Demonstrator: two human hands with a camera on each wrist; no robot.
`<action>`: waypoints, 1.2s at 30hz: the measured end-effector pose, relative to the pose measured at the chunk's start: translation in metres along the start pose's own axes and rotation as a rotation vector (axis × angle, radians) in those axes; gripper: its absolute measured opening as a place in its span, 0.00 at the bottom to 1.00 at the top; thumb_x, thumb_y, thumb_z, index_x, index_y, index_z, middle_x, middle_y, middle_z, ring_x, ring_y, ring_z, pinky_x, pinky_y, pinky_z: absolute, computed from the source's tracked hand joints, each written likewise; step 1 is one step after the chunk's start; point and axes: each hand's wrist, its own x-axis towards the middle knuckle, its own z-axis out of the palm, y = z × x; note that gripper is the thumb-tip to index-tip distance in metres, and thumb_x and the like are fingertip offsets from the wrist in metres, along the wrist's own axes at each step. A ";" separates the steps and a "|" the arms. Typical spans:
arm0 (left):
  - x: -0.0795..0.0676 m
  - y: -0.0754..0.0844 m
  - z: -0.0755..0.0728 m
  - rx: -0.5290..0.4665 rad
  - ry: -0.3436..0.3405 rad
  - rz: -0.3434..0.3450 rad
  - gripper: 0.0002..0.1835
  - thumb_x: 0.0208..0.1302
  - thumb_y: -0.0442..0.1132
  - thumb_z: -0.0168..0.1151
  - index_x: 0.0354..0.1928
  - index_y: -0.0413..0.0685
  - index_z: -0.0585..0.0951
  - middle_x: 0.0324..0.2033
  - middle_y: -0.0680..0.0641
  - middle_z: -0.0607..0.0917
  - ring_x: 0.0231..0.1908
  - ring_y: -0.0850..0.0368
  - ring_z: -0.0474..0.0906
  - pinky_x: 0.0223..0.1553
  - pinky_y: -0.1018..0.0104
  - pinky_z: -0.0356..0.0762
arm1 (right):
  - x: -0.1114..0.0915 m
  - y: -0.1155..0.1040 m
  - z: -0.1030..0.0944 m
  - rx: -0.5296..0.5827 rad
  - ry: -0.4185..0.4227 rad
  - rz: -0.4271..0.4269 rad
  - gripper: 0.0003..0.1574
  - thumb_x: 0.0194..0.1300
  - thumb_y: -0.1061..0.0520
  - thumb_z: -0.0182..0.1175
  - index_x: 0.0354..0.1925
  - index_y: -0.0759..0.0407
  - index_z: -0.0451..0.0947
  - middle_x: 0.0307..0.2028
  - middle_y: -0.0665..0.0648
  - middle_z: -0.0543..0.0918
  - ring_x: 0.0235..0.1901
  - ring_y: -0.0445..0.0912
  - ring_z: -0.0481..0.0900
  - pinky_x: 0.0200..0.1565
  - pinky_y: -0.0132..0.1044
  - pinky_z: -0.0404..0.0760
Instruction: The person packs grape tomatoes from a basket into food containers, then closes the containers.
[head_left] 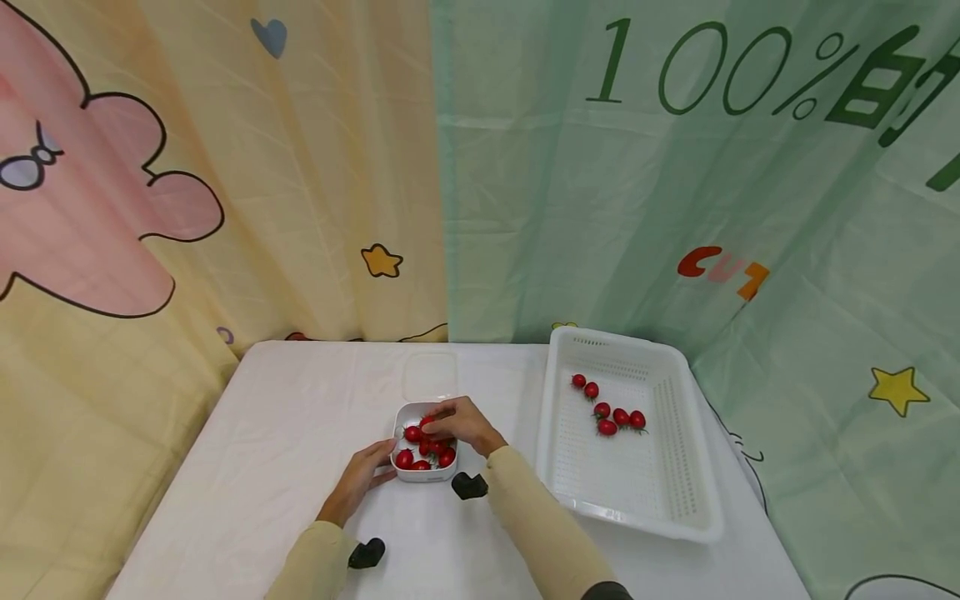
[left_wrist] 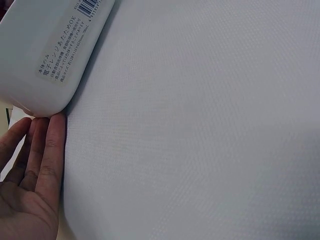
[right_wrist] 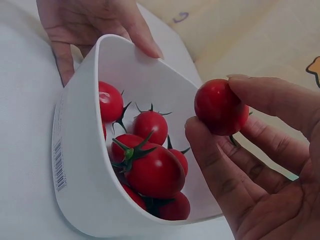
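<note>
A white plastic container [head_left: 424, 476] with several cherry tomatoes [right_wrist: 155, 171] inside stands on the table. My right hand [head_left: 463, 423] is over its right side. In the right wrist view, a single cherry tomato [right_wrist: 220, 106] is pinched between thumb and fingertips, above the container opening. My left hand [head_left: 364, 475] steadies the container's left side. Seen from the left wrist, its fairly straight fingers [left_wrist: 51, 145] touch the container's outer corner, beside the printed label [left_wrist: 62, 47].
A white perforated basket [head_left: 551, 417] stands to the right, with several cherry tomatoes [head_left: 607, 427] towards its back. A translucent lid [head_left: 430, 375] lies flat behind the container. Printed curtains [head_left: 337, 167] hang behind the white-covered table [head_left: 247, 450].
</note>
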 end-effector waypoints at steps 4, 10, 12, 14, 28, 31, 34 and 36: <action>-0.001 0.000 0.000 0.002 -0.003 -0.003 0.35 0.71 0.55 0.52 0.65 0.31 0.68 0.58 0.32 0.74 0.55 0.42 0.73 0.54 0.54 0.78 | 0.001 0.002 0.005 -0.043 0.013 -0.011 0.13 0.56 0.60 0.70 0.41 0.62 0.84 0.36 0.55 0.85 0.35 0.45 0.83 0.45 0.37 0.84; -0.003 0.001 0.000 0.006 -0.020 -0.002 0.35 0.71 0.54 0.51 0.66 0.31 0.66 0.60 0.32 0.72 0.56 0.40 0.71 0.55 0.53 0.77 | 0.001 0.005 0.010 -0.108 0.027 -0.036 0.12 0.55 0.60 0.70 0.40 0.61 0.84 0.37 0.53 0.83 0.37 0.44 0.79 0.45 0.37 0.82; -0.003 0.001 0.000 0.005 -0.020 0.003 0.35 0.71 0.54 0.51 0.66 0.30 0.66 0.59 0.32 0.73 0.56 0.41 0.72 0.54 0.53 0.78 | 0.000 0.005 0.011 -0.112 0.026 -0.041 0.13 0.55 0.61 0.70 0.41 0.62 0.84 0.37 0.54 0.83 0.38 0.44 0.79 0.45 0.38 0.82; -0.003 0.001 0.000 0.002 -0.019 0.003 0.36 0.70 0.55 0.52 0.65 0.31 0.67 0.59 0.32 0.73 0.55 0.42 0.72 0.54 0.53 0.78 | 0.000 0.005 0.011 -0.094 0.016 -0.042 0.14 0.55 0.62 0.70 0.42 0.64 0.84 0.36 0.55 0.83 0.36 0.45 0.80 0.45 0.38 0.83; 0.000 0.001 0.000 0.010 -0.010 0.003 0.37 0.68 0.58 0.54 0.65 0.31 0.68 0.59 0.32 0.73 0.55 0.41 0.72 0.54 0.53 0.78 | -0.003 -0.002 -0.010 -0.028 -0.015 -0.040 0.17 0.61 0.62 0.64 0.48 0.70 0.80 0.36 0.57 0.84 0.35 0.52 0.85 0.43 0.40 0.85; 0.000 0.001 0.000 0.007 -0.011 0.003 0.37 0.68 0.57 0.54 0.65 0.31 0.67 0.59 0.32 0.73 0.55 0.41 0.72 0.54 0.53 0.78 | -0.005 -0.006 -0.019 -0.024 -0.006 -0.070 0.18 0.62 0.63 0.63 0.49 0.73 0.78 0.38 0.59 0.83 0.38 0.56 0.84 0.43 0.41 0.85; 0.000 0.000 0.000 0.006 -0.015 -0.001 0.37 0.68 0.57 0.54 0.65 0.31 0.67 0.59 0.31 0.72 0.56 0.40 0.71 0.54 0.53 0.78 | -0.007 -0.009 -0.029 -0.028 0.012 -0.073 0.19 0.64 0.64 0.61 0.50 0.74 0.77 0.40 0.60 0.83 0.39 0.57 0.84 0.43 0.41 0.85; 0.001 0.000 -0.001 0.005 -0.017 -0.004 0.37 0.69 0.57 0.53 0.66 0.31 0.66 0.60 0.31 0.71 0.57 0.39 0.70 0.55 0.53 0.77 | -0.008 -0.011 -0.036 -0.029 0.025 -0.071 0.19 0.64 0.63 0.61 0.51 0.74 0.77 0.40 0.60 0.83 0.39 0.55 0.84 0.43 0.40 0.85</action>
